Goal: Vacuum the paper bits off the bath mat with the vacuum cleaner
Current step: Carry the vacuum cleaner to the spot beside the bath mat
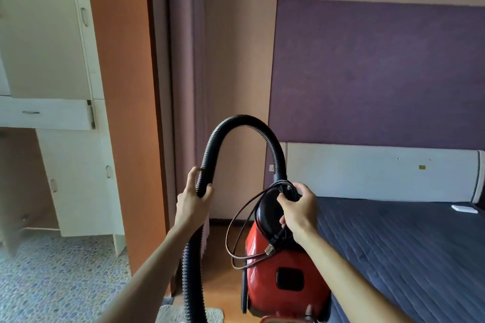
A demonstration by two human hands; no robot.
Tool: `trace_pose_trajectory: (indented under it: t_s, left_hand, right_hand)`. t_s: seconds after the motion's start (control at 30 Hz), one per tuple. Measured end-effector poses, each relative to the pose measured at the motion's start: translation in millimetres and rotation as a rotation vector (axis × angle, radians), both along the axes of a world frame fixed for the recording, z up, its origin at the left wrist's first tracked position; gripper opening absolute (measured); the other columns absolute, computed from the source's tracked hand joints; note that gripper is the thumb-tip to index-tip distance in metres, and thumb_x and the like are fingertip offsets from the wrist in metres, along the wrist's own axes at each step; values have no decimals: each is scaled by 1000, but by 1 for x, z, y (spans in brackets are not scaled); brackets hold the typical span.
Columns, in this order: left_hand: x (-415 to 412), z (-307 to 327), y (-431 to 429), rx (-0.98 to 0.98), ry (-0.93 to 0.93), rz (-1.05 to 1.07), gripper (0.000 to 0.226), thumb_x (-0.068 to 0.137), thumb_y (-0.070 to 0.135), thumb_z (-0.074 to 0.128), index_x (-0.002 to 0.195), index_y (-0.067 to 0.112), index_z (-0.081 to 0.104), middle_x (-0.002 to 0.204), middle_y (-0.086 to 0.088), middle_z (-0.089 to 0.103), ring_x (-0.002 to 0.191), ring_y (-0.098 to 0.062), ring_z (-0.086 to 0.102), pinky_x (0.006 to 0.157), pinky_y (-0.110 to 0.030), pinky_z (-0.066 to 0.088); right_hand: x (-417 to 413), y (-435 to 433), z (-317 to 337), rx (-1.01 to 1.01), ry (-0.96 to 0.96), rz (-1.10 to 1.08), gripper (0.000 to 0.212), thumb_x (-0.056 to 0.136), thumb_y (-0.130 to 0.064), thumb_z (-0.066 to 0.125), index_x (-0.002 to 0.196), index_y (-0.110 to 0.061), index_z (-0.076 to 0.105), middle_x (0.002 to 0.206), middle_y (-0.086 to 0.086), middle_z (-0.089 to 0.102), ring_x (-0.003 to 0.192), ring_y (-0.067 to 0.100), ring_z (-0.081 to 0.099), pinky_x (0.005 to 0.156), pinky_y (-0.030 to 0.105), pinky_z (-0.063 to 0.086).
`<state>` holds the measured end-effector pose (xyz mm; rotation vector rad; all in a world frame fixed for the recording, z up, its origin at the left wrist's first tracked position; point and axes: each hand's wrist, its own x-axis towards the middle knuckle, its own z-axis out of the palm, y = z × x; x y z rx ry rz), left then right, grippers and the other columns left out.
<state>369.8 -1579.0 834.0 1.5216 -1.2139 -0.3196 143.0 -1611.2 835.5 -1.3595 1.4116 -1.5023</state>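
The task is judged to be at its very start; nothing on the mat has been vacuumed as far as can be seen. The red vacuum cleaner (286,278) is held up by its top handle, apparently clear of the floor, beside the bed (406,244); the right hand (299,211) is curled round that handle, and a loop of the cord (236,241) is gripped with it, so the machine is judged not yet plugged in. The black hose (241,123) is arched upward between the hands; the left hand (193,196) is wrapped round it, fingers and thumb closed about the ribbed tube. Only a corner of what is taken for the bath mat (214,315) is seen at the lower edge, below the hose; no paper bits can be made out there, and the nozzle is out of view. Setting down, uncoiling, plugging in and the sweeping itself are all left.
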Motion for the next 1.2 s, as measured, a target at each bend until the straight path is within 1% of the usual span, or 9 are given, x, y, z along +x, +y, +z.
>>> trace_pose_trajectory:
  t_s: [0.1,0.27,0.37,0.47,0.57,0.73,0.9,1.07,1.2]
  left_hand:
    - [7,3,-38,-1,1,-10,47,96,28,56,137,41,36,83,-9,68,51,-24,63,44,-35,56]
    - [10,7,-93,-14,19,-20,51,97,26,56,143,36,35,85,-12,67,47,-19,58,37,-22,44]
    - [11,4,-128,-5,22,-17,51,96,30,56,142,40,34,86,-15,68,47,-21,59,40,-28,49]
    - [8,2,-166,11,25,-7,54,96,32,56,143,42,32,85,-13,68,50,-23,61,46,-33,54]
    - [3,3,-206,8,15,14,52,96,33,55,142,42,33,85,-14,67,52,-24,61,47,-30,52]
    - [-14,10,-276,8,-7,47,50,96,32,55,141,40,35,81,-11,67,52,-22,62,44,-25,46]
    - [-32,13,-335,7,39,92,51,95,32,55,142,39,36,76,-8,64,51,-21,59,46,-23,44]
    - [-35,11,-384,33,42,115,50,96,34,54,142,40,36,77,-6,62,55,-22,61,46,-23,44]
    - [-29,1,-424,57,54,119,46,94,33,55,137,41,38,78,-10,66,53,-22,60,48,-24,46]
  right_hand:
    - [7,-34,3,4,-13,-9,42,89,-13,67,130,-14,56,92,10,71,33,17,54,35,26,44]
    - [14,-86,5,5,-33,-28,37,87,-13,69,123,-16,59,81,10,72,32,19,54,35,27,43]
    - [13,-120,4,18,-37,-30,41,87,-14,70,126,-16,58,83,12,72,33,19,54,36,26,43]
    - [10,-156,3,18,-32,-25,40,87,-13,70,126,-16,59,82,13,71,33,19,55,35,26,43]
    - [4,-194,2,8,-28,-14,35,87,-10,69,121,-16,60,82,12,71,32,18,55,35,26,43]
    - [-7,-268,4,17,-29,20,36,88,-11,70,121,-17,58,88,13,70,31,17,54,34,24,42]
    - [-18,-334,6,-8,4,35,28,87,-11,69,104,-28,54,84,10,70,33,18,54,36,29,47]
    - [-22,-391,4,4,19,50,31,88,-13,69,108,-29,52,85,13,70,33,17,54,35,25,44]
    - [-19,-435,-6,18,17,67,35,88,-12,69,119,-22,55,84,10,69,34,18,55,36,27,45]
